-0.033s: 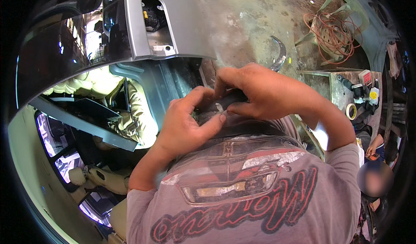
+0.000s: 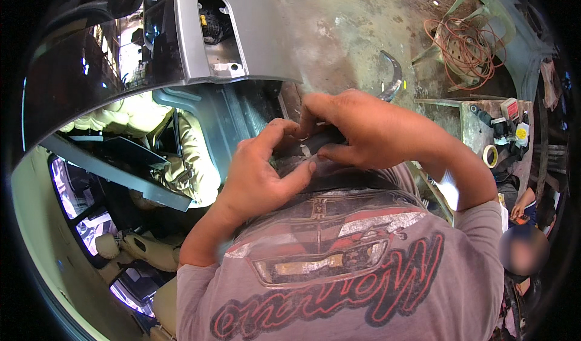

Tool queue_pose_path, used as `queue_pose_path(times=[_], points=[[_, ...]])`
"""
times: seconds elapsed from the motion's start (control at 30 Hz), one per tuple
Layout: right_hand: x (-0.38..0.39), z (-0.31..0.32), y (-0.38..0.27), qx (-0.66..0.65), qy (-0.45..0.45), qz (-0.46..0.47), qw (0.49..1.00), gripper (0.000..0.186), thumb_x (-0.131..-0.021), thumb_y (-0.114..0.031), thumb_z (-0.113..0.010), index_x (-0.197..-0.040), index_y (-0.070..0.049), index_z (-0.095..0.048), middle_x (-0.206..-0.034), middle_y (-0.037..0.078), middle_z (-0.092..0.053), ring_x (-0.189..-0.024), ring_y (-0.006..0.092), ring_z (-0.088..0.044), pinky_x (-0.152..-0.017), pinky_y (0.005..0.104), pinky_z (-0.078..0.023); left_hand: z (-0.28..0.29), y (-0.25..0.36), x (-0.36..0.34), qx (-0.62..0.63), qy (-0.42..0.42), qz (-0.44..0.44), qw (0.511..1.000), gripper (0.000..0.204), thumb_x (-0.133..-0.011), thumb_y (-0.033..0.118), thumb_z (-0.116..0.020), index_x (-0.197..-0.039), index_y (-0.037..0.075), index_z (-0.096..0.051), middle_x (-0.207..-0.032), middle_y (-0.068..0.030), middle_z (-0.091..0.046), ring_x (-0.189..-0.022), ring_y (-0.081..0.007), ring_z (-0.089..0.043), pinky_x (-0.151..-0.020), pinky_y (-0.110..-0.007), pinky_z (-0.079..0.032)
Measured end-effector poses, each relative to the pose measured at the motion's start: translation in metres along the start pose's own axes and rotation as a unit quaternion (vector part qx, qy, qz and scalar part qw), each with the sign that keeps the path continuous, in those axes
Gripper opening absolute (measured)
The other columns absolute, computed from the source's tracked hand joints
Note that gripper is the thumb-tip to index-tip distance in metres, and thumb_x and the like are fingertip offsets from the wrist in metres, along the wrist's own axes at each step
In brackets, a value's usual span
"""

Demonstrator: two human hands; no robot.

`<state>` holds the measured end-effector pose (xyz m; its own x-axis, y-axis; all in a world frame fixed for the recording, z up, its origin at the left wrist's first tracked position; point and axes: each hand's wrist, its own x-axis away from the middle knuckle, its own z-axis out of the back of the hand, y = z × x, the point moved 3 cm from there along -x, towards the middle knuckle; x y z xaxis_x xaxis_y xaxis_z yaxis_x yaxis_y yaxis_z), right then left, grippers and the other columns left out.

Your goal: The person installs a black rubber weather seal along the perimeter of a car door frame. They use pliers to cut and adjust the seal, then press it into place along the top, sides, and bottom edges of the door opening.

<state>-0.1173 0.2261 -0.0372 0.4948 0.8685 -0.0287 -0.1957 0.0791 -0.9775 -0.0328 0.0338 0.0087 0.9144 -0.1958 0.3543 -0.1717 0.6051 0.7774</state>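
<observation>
Stained concrete floor (image 2: 351, 26) spreads to the right of a silver car panel (image 2: 260, 32). Below that panel's lower edge, a dark piece (image 2: 325, 139) sits between the person's two hands. The right hand (image 2: 372, 129) pinches it between thumb and fingers; the left hand (image 2: 260, 165) curls close beside it, though whether it grips anything cannot be told. Blue-grey trim (image 2: 233, 114) lies directly beneath the panel. Well right of the panel, coiled orange cord (image 2: 463, 53) rests on a greenish chair (image 2: 525, 59).
</observation>
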Motion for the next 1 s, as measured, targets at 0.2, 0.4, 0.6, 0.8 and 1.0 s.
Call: queue_pose_path(times=[0.2,0.4,0.6,0.8,1.0], points=[[0.001,-0.001,-0.012,0.004,-0.008,-0.025,1.0,0.038,-0.085,-0.003,-0.077,-0.116,0.002,-0.054,-0.1,0.028,-0.072,-0.101,0.0502,-0.071,-0.084,0.0524,-0.055,0.008,0.005,0.012,-0.07,0.054,-0.077,0.993,0.02,-0.089,0.004,-0.079,-0.107,-0.002,-0.075,-0.102,-0.0156,-0.081,-0.103,-0.0279,-0.08,-0.094,-0.037,-0.061],[-0.001,-0.007,-0.012,0.005,-0.012,-0.023,1.0,0.037,-0.085,-0.004,-0.077,-0.115,0.002,-0.055,-0.1,0.027,-0.072,-0.101,0.0492,-0.071,-0.084,0.0509,-0.056,0.012,0.012,0.013,-0.182,0.037,-0.179,0.966,0.014,-0.089,-0.002,-0.079,-0.102,-0.001,-0.075,-0.099,-0.0177,-0.078,-0.094,-0.0351,-0.077,-0.085,-0.042,-0.06],[0.0,-0.007,-0.012,-0.012,-0.031,-0.046,0.998,0.042,-0.086,-0.001,-0.081,-0.118,0.0,-0.054,-0.108,0.021,-0.072,-0.109,0.0419,-0.073,-0.095,0.0459,-0.057,0.008,0.003,0.01,-0.204,0.037,-0.228,0.951,0.016,-0.092,-0.002,-0.074,-0.106,-0.001,-0.065,-0.101,-0.017,-0.071,-0.093,-0.0387,-0.07,-0.085,-0.046,-0.056],[0.003,-0.007,-0.013,-0.005,-0.017,-0.023,1.0,0.037,-0.086,-0.004,-0.077,-0.116,0.002,-0.055,-0.103,0.026,-0.073,-0.106,0.0459,-0.073,-0.09,0.0468,-0.059,0.011,-0.001,0.013,-0.181,0.019,-0.215,0.959,0.018,-0.091,0.0,-0.076,-0.106,-0.001,-0.066,-0.105,-0.0176,-0.072,-0.101,-0.0403,-0.071,-0.092,-0.048,-0.058],[0.001,-0.005,-0.02,0.006,-0.031,-0.051,0.998,0.036,-0.086,-0.003,-0.075,-0.115,0.002,-0.056,-0.104,0.026,-0.073,-0.105,0.0458,-0.073,-0.089,0.0474,-0.058,0.009,0.008,0.017,-0.162,0.056,-0.237,0.956,0.019,-0.09,-0.002,-0.077,-0.106,0.0,-0.068,-0.109,-0.0177,-0.074,-0.1,-0.0374,-0.074,-0.086,-0.044,-0.06]])
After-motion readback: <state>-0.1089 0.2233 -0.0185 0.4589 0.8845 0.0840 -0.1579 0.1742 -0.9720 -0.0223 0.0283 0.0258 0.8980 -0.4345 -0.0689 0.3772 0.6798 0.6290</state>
